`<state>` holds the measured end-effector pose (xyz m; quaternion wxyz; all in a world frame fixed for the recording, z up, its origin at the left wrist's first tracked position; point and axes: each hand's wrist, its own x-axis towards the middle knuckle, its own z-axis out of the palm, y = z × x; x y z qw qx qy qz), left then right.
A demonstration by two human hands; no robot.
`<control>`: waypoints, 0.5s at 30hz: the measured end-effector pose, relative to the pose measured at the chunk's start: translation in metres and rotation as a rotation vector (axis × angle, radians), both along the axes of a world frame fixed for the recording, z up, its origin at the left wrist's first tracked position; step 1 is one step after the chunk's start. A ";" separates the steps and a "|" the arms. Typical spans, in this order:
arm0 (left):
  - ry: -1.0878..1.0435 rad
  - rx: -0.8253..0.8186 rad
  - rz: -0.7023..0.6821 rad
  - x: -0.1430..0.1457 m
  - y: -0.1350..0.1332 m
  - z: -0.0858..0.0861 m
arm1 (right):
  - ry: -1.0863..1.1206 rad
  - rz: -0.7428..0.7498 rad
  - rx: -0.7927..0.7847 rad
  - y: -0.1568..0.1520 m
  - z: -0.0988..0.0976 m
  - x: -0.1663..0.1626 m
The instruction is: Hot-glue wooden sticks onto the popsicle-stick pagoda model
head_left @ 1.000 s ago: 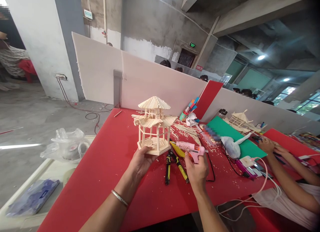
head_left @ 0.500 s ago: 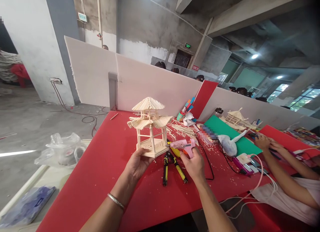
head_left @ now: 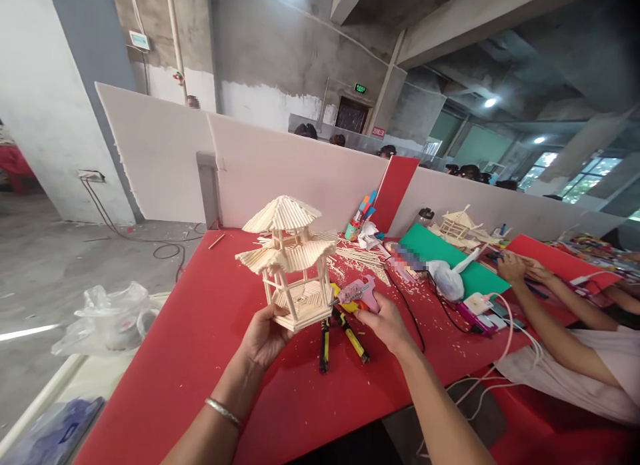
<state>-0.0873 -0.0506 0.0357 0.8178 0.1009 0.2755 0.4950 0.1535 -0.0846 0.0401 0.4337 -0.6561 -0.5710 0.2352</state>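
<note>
A two-tiered model pavilion (head_left: pixel 285 251) made of pale wooden sticks is held up by its base in my left hand (head_left: pixel 266 337), thumb on top of the floor edge. My right hand (head_left: pixel 385 321) grips a pink hot glue gun (head_left: pixel 357 291). Its nozzle points left, close to the right corner of the pavilion's base; I cannot tell whether they touch. Behind and below lie yellow-and-black pliers (head_left: pixel 345 335) on the red table (head_left: pixel 200 358), their upper part partly hidden by the pavilion and glue gun.
Loose sticks (head_left: pixel 363 257) and scraps lie behind the pavilion, near a cup of markers (head_left: pixel 353 228). A green sheet (head_left: pixel 425 245), a plastic bag (head_left: pixel 447 279) and a power strip (head_left: pixel 475 315) are to the right. Another person's hands (head_left: pixel 520 268) work beyond. A white partition (head_left: pixel 290 178) borders the table.
The pavilion has tilted and turned in my left hand, showing more of its floor. The glue gun has shifted slightly left and stays near the base corner. The camera view has swung a little right.
</note>
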 end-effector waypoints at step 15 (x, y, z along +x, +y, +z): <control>0.112 -0.041 0.026 0.001 0.000 0.004 | -0.466 -0.381 0.399 -0.019 -0.005 -0.004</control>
